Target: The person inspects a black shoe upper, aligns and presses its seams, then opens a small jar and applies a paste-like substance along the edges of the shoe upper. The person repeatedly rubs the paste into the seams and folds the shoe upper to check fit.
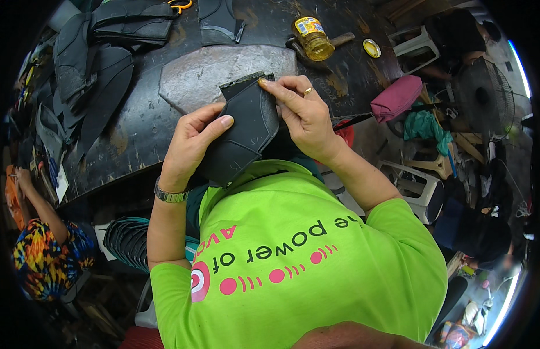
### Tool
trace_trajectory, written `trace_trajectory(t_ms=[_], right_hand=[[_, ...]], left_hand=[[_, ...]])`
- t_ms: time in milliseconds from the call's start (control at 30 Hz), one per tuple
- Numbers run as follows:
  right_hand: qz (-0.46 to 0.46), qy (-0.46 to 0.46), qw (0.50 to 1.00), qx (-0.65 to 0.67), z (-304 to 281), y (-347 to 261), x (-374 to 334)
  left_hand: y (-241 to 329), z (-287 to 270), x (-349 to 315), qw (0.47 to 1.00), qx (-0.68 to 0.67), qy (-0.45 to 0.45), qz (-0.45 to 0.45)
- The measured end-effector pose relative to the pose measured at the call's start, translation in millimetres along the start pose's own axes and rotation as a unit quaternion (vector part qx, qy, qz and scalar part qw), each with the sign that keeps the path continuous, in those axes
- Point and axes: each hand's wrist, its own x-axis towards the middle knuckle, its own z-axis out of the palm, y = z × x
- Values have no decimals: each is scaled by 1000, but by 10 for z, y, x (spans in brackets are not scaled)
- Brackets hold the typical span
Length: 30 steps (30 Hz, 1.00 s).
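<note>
A black stitched shoe upper piece [240, 131] is held up in front of my chest, over the near edge of the table. My left hand [195, 138] grips its left side, thumb on top and fingers behind. With thumb and forefinger, my right hand [302, 113] pinches the piece's far right corner, beside a rough strip along its top edge. A ring is on that hand, and a watch is on my left wrist. Beneath and beyond the piece lies a grey, worn flat slab [188, 75] on the table.
The dark table [148, 122] bears more black upper pieces [87, 64] at far left, orange-handled scissors [180, 6], a jar of yellow glue-like liquid [313, 39], a hammer [341, 39] and a lid [372, 48]. A person in a colourful shirt [46, 256] works at left. A fan [485, 99] stands right.
</note>
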Motion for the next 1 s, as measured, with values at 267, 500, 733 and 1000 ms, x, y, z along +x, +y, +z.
trace_trajectory(t_ms=[267, 500, 733, 1000], right_hand=[[-26, 20, 999, -39, 7, -10, 25], [-105, 23, 989, -98, -19, -22, 12], [-204, 24, 970, -132, -31, 15, -26], [-260, 24, 949, -177, -23, 34, -134]], left_hand=[[44, -1, 30, 1000, -8, 0, -6], [95, -16, 36, 999, -30, -6, -23], [107, -42, 37, 998, -52, 2, -38], [82, -56, 46, 996, -69, 0, -49]])
